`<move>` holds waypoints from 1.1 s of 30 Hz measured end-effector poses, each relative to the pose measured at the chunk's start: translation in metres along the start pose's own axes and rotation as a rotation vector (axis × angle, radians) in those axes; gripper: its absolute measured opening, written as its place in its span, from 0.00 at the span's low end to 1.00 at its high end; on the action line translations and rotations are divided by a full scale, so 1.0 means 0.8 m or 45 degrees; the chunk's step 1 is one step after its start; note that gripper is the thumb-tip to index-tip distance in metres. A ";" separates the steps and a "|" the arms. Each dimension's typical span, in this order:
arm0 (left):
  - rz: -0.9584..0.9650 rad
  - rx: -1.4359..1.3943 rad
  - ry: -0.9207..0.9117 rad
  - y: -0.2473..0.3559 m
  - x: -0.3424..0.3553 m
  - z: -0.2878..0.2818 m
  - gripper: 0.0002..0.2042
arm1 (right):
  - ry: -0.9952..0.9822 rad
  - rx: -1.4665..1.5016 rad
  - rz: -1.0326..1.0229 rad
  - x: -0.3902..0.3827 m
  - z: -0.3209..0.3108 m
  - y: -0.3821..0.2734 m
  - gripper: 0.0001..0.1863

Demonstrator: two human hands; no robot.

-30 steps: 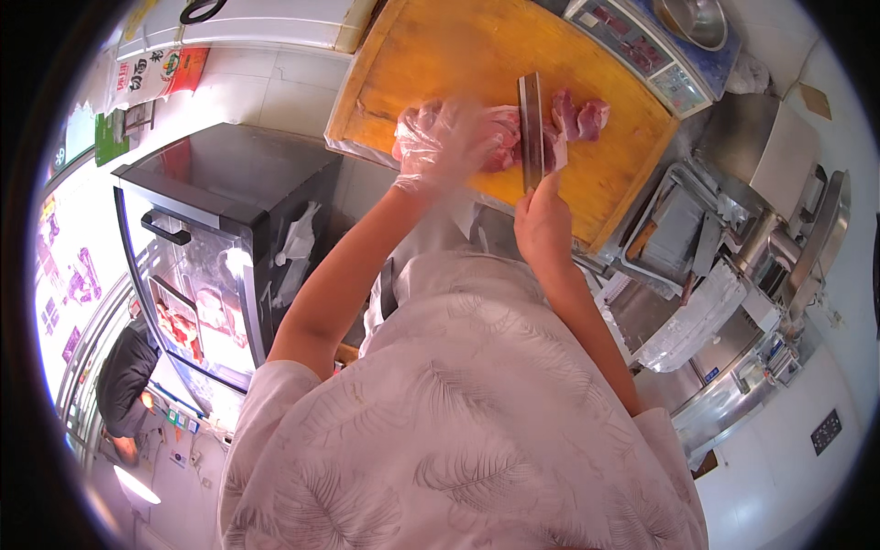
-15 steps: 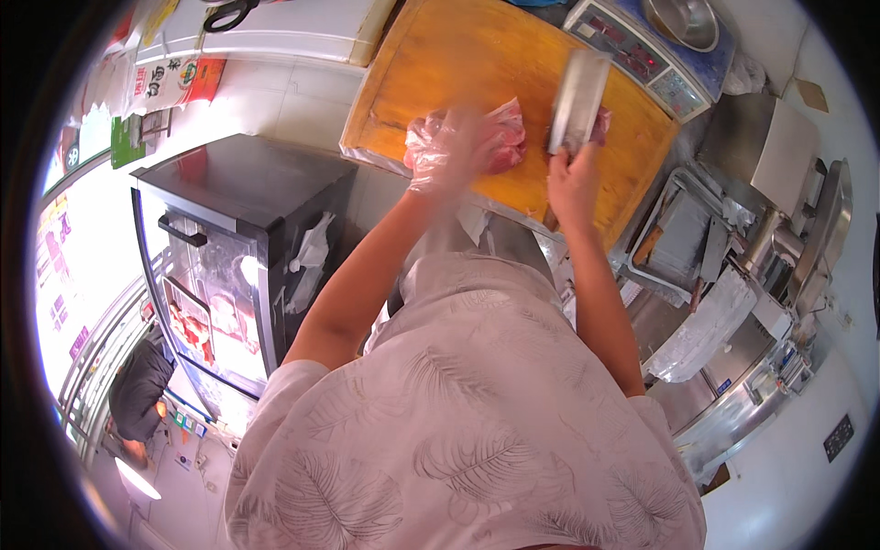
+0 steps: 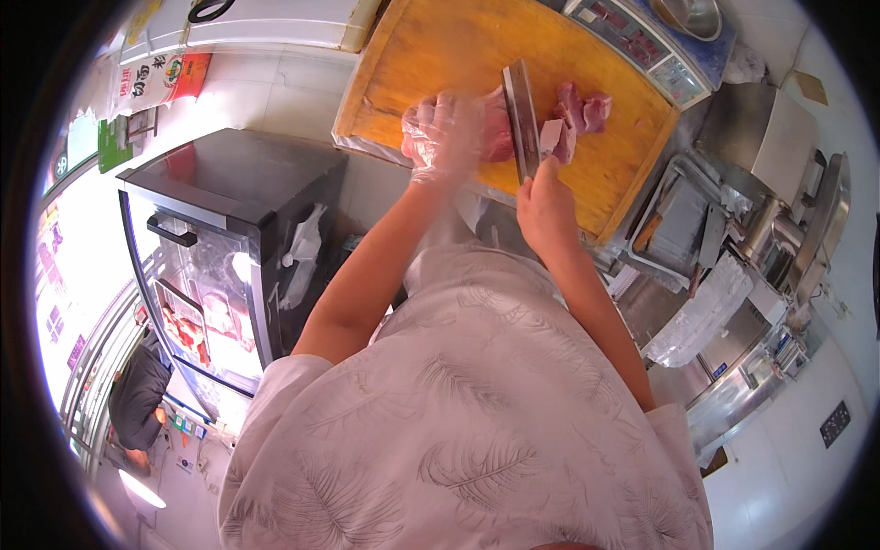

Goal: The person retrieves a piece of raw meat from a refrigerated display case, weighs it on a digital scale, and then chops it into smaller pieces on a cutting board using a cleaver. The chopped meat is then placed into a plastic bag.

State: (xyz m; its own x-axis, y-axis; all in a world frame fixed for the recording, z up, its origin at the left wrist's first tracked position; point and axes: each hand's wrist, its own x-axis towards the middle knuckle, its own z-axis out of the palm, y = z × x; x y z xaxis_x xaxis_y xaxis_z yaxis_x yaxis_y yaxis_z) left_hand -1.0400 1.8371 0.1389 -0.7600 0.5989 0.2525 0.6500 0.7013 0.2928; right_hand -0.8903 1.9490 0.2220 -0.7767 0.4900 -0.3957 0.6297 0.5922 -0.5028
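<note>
My left hand (image 3: pixel 438 137), in a clear plastic glove, holds down a slab of raw meat (image 3: pixel 496 136) on the yellow cutting board (image 3: pixel 605 73). Part of the slab is hidden under its fingers, and a hazy smear lies over them. My right hand (image 3: pixel 548 203) grips a cleaver (image 3: pixel 521 119) by its handle, which the fingers cover. The blade stands nearly on edge against the slab's right end. Just right of the blade lie several cut meat pieces (image 3: pixel 584 110), the closest touching or nearly touching it.
A digital scale (image 3: pixel 646 46) with a metal bowl (image 3: pixel 692 16) stands beyond the board's right corner. Right of the board is a metal tray (image 3: pixel 667 225) with knives. A dark glass-fronted cabinet (image 3: pixel 247 174) stands to the left. Another person (image 3: pixel 139 394) is at the far lower left.
The cleaver has moved left, from over the cut pieces to the slab's end, and turned more edge-on. The cut pieces are now uncovered. My left hand still holds the slab.
</note>
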 end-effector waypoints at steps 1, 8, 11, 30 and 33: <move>0.000 0.001 -0.028 -0.001 0.001 0.000 0.10 | -0.017 -0.033 0.037 0.005 0.008 0.000 0.24; 0.037 -0.063 0.091 0.000 0.003 -0.001 0.11 | 0.076 0.006 -0.071 0.040 0.032 -0.002 0.19; 0.056 0.015 -0.102 -0.001 -0.004 -0.002 0.12 | 0.082 0.124 0.006 0.079 0.037 -0.009 0.17; -0.065 -0.009 -0.119 0.010 0.000 0.003 0.07 | 0.087 0.117 -0.001 -0.004 -0.011 0.017 0.17; -0.036 -0.022 -0.088 0.007 0.002 0.001 0.07 | 0.101 0.099 -0.012 -0.007 0.030 0.031 0.15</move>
State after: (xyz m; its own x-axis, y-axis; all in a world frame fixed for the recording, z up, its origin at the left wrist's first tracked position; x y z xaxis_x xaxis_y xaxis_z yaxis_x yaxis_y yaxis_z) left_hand -1.0371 1.8423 0.1404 -0.7758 0.6047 0.1802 0.6279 0.7118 0.3149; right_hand -0.8704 1.9458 0.1935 -0.7774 0.5354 -0.3303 0.6171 0.5471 -0.5655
